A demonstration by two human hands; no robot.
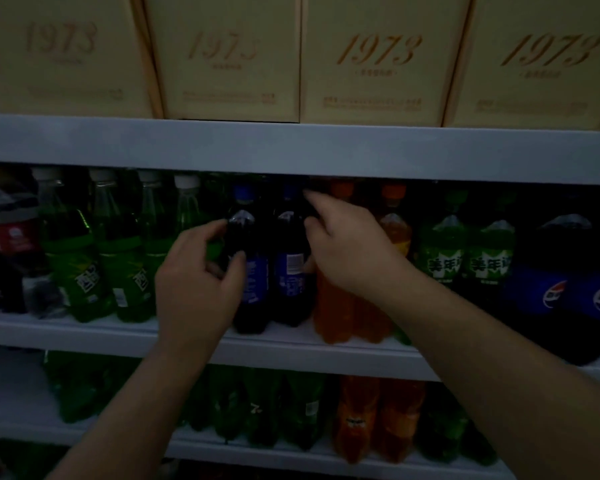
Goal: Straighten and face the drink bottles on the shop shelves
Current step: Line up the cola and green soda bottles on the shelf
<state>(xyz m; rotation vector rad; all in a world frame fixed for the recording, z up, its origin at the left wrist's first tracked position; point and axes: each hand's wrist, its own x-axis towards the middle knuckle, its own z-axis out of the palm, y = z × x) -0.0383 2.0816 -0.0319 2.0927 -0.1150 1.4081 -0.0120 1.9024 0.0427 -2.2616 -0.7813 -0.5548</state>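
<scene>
**On the middle shelf, two cola bottles under the hands**

At the centre of the middle shelf [291, 344] stand two dark cola bottles with blue labels and blue caps, side by side at the front edge. Green bottles [70, 258] are packed to their left and orange bottles [347, 306] to their right.

The left hand [198, 282] grips the left cola bottle [248, 271]. Its thumb lies across the front just above the label and its fingers curl round the left side at the shoulder. The right hand [347, 251] reaches past the orange bottles to the right cola bottle [291, 265], with fingertips against that bottle's right side near the shoulder and neck. The dim light does not show whether they close round it or only touch.

The right cola bottle shows its barcode to the front, so it probably needs a turn.

Both bottles look full, so they should feel fairly heavy and steady on their bases. Their smooth plastic walls will likely give a little and may slip under a loose hold. The shoulder or the label band looks like the best place to grip. Twisting a bottle on its base seems safer than lifting it, since the neighbours stand close enough to be knocked.
</scene>
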